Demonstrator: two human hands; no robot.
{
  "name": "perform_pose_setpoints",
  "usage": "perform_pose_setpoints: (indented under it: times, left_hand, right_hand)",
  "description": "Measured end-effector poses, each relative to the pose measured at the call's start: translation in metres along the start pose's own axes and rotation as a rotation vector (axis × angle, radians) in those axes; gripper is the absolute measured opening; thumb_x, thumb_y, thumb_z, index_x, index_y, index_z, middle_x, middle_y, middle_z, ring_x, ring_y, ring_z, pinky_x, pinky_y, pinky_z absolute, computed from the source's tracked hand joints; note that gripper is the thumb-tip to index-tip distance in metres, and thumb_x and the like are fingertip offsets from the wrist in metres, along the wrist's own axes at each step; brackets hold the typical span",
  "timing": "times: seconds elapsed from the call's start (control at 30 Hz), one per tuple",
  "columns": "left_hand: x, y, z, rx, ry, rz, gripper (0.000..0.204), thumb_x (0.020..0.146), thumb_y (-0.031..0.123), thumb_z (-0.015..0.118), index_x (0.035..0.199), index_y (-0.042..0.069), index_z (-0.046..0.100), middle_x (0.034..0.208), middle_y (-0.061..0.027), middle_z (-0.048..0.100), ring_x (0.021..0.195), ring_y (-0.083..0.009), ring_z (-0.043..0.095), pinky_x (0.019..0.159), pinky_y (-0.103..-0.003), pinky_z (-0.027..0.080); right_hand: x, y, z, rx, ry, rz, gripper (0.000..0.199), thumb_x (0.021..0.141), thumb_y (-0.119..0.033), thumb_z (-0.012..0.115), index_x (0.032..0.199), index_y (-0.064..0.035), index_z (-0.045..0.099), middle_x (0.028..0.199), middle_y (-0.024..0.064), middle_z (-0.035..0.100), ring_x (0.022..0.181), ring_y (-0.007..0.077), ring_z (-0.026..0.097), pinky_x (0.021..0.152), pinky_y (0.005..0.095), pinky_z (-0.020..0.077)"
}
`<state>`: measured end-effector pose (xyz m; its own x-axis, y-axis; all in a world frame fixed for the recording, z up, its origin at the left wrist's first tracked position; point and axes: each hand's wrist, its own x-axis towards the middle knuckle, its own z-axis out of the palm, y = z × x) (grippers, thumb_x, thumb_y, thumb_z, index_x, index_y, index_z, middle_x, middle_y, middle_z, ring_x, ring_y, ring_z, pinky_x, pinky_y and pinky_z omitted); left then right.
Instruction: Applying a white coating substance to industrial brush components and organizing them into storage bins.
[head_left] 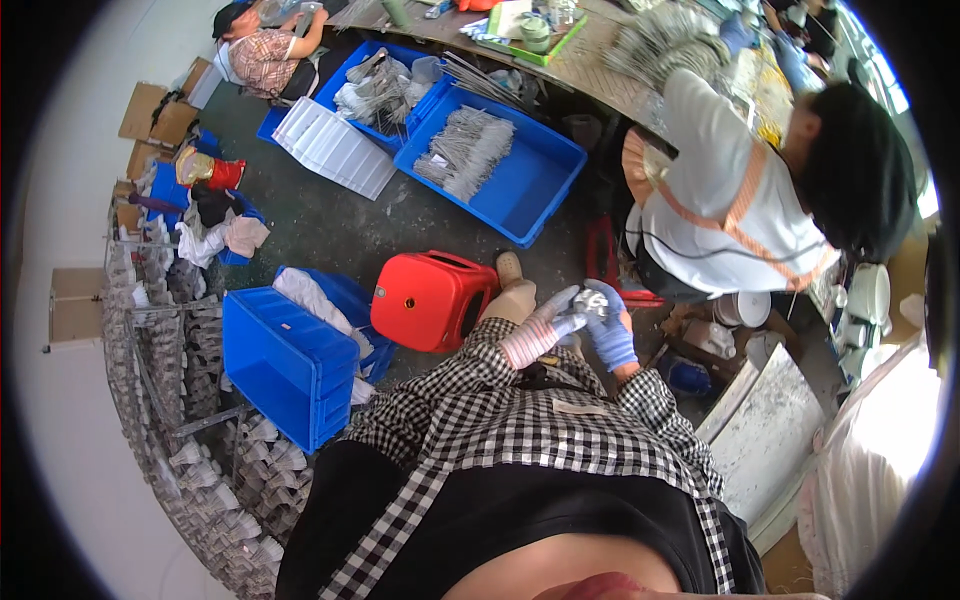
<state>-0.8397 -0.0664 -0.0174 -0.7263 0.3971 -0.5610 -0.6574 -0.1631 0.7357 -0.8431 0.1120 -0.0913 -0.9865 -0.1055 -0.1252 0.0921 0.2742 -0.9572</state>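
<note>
My two hands are raised close together in front of my checked apron. My left hand (535,338), in a pink-and-white striped glove with a greyish finger part, has its fingers bent in toward the other hand. A blue striped glove covers my right hand (611,335), its fingers curled at the top. Between the fingertips shows a small whitish-grey lump (590,302), too small and blurred to name. Just left of my hands stands a red plastic stool (415,300).
Ahead, a blue crate (540,195) holds bundled grey rod-like pieces. A tipped blue crate (265,345) lies left, beside racks of whitish parts (190,400). A co-worker in white (710,200) sits at right; another person (270,55) sits far left by the long worktable (590,70).
</note>
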Motion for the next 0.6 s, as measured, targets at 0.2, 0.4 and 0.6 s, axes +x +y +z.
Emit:
perform_pose_setpoints:
  times: [0.2, 0.4, 0.6]
  left_hand:
    - [0.046, 0.015, -0.18, 0.14, 0.426, 0.214, 0.07, 0.081, 0.02, 0.078, 0.139, 0.003, 0.042, 0.128, -0.0194, 0.054, 0.114, -0.0252, 0.057, 0.095, -0.036, 0.048]
    - [0.212, 0.179, -0.428, 0.455, 0.658, 0.434, 0.064, 0.079, 0.024, 0.08, 0.13, -0.001, 0.051, 0.116, -0.0117, 0.062, 0.101, -0.0184, 0.06, 0.087, -0.03, 0.05]
    - [0.398, 0.358, -0.597, 0.292, 0.758, 0.544, 0.095, 0.069, 0.032, 0.086, 0.139, -0.006, 0.035, 0.129, -0.0234, 0.054, 0.119, -0.0283, 0.054, 0.102, -0.038, 0.043]
  right_hand:
    - [0.077, -0.014, 0.019, 0.807, -0.109, 0.513, 0.035, 0.09, -0.015, 0.063, 0.124, -0.0099, 0.055, 0.101, 0.0039, 0.061, 0.088, 0.0136, 0.06, 0.077, 0.0278, 0.0503]
    - [0.204, -0.024, 0.082, 0.607, -0.237, 0.371, 0.029, 0.093, -0.028, 0.06, 0.109, -0.0048, 0.057, 0.093, 0.0071, 0.064, 0.081, 0.0157, 0.062, 0.071, 0.0276, 0.0499]
    - [0.325, -0.043, 0.184, 0.621, -0.213, 0.669, 0.038, 0.096, -0.036, 0.054, 0.106, 0.0006, 0.063, 0.084, 0.0108, 0.069, 0.076, 0.0181, 0.066, 0.072, 0.0287, 0.0511]
